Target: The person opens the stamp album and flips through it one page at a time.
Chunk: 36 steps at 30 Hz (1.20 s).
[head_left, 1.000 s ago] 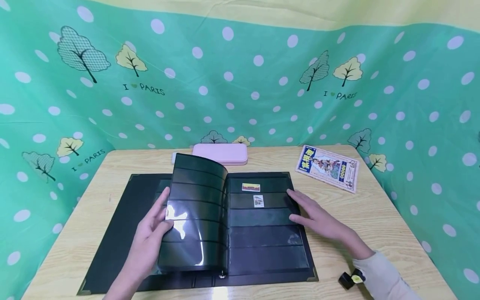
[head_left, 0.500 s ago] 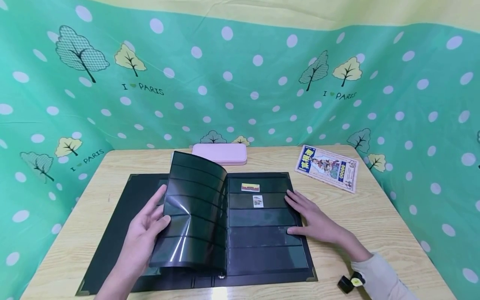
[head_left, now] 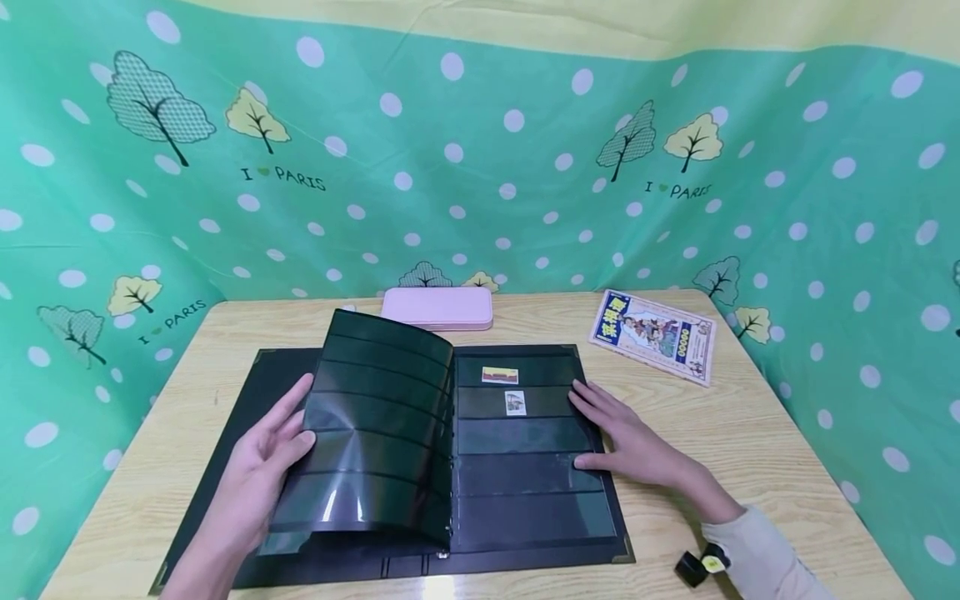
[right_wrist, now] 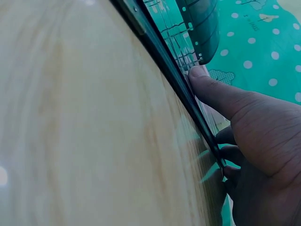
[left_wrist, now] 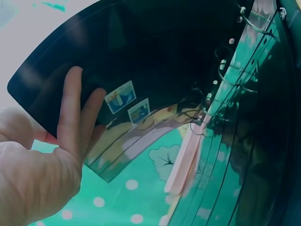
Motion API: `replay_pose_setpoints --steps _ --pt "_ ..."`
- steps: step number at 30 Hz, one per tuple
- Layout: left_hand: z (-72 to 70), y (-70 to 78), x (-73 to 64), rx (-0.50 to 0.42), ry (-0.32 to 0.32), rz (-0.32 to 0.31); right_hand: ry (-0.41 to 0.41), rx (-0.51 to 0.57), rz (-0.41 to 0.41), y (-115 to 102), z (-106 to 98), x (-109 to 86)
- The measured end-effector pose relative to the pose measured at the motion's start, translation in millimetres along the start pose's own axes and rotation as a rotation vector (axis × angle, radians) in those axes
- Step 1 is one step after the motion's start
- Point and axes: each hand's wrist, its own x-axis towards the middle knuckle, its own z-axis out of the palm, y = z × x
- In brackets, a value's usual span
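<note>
A black stamp album [head_left: 255, 400] is laid open on the wood-grain table [head_left: 750, 417]. To the left of its spine, a bowed, dark pocket page [head_left: 375, 400] is held raised; its outer edge is pinched by the left hand [head_left: 251, 467], with the thumb set on the upper face and the fingers against the reverse. On that reverse, two bluish stamps [left_wrist: 121, 96] are shown in the left wrist view. The right-hand page [head_left: 525, 517] is touched near its outer edge by the right hand [head_left: 618, 433], whose thumb is spread apart from the fingers. In its top strip a wide red-and-yellow stamp [head_left: 500, 375] is seated; in the strip below, a small pale stamp [head_left: 515, 403]. Beyond the album, a pink case [head_left: 437, 308] and, to the right, an illustrated booklet [head_left: 654, 336] are placed.
</note>
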Motion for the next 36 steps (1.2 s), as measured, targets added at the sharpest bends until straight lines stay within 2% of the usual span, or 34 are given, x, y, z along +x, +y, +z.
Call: replay_pose_setpoints --steps 3,7,11,14,20,25,28,34,36 --pt "0.2 -0.8 -1.8 0.011 -0.009 0.014 0.0 0.002 0.001 -0.2 -0.1 -0.1" --pt "-2.8 0.3 -5.8 0.044 -0.012 -0.025 -0.001 -0.002 0.0 0.3 0.4 0.0" --pt "-9.3 0.4 -10.0 0.096 0.014 -0.063 0.001 -0.004 -0.007 1.6 1.6 0.4" --pt "-14.7 0.1 -12.4 0.113 0.039 -0.057 0.002 -0.007 -0.009 1.7 1.9 0.7" --pt "-24.7 0.1 -12.7 0.074 0.011 -0.018 0.012 -0.02 -0.011 1.6 0.9 0.7" --pt "-35.4 -3.9 -10.7 0.049 -0.013 -0.041 0.007 -0.025 -0.002 2.4 0.5 0.8" --pt "-40.8 -8.3 -9.8 0.121 0.009 -0.058 0.002 -0.025 0.007 2.0 0.5 0.6" --pt "-47.1 -14.4 -13.0 0.342 0.058 -0.154 0.001 -0.031 0.021 -0.6 0.2 -0.6" --pt "-49.4 -16.6 -15.7 0.387 0.07 -0.175 0.0 -0.035 0.023 -1.2 0.2 -0.8"
